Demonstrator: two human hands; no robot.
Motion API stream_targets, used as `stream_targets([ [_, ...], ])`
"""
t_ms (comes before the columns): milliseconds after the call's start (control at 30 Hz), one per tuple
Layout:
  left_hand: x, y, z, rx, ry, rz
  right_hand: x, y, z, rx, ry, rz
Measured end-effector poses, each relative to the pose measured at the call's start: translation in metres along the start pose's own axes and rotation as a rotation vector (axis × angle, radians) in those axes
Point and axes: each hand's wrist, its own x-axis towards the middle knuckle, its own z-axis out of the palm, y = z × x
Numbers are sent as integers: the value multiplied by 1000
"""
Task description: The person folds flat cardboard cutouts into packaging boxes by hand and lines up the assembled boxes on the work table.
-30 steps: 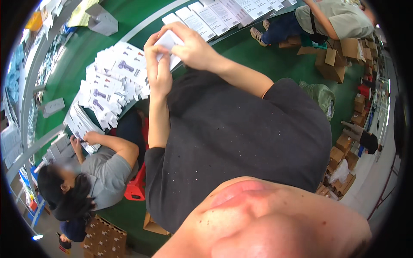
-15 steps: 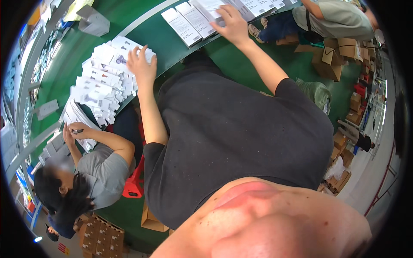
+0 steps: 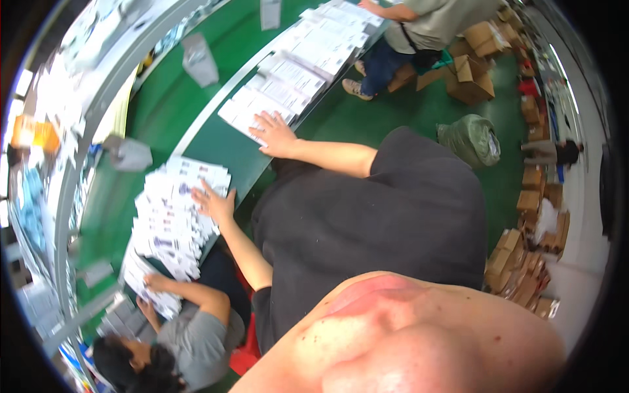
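Note:
My left hand [image 3: 215,202] has its fingers spread over the right edge of a heap of flat white printed cartons [image 3: 177,226], which overlap like shingles on the green bench. Whether its fingertips press on the top carton is hard to make out. Farther right, my right hand [image 3: 274,134] lies with fingers apart on the near-left end of a row of white boxes [image 3: 308,65]. These boxes lie side by side along the bench edge, printed faces up. Neither hand grips anything that I can see.
A green belt [image 3: 164,124] runs beyond a pale rail, carrying several upright pale boxes [image 3: 200,60]. A seated co-worker [image 3: 196,340] handles cartons at the left. Another person [image 3: 419,33] stands at the row's far end. Cardboard boxes [image 3: 470,78] and a green sack [image 3: 470,141] stand on the floor.
The view has swung, showing more of the row. My right hand has come down onto the row's left end, closer to my left hand. The seated co-worker's hands have moved onto the cartons.

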Motion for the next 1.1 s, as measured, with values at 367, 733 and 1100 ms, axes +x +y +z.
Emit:
stream_targets([
  [367, -6, -27, -3, -45, 56, 30, 34, 33, -3, -11, -24, 134],
  [733, -5, -30, -6, -38, 97, 97, 33, 76, -2, -19, 16, 168],
  [1100, -91, 72, -140, -87, 225, 161, 16, -26, -55, 344, 142, -368],
])
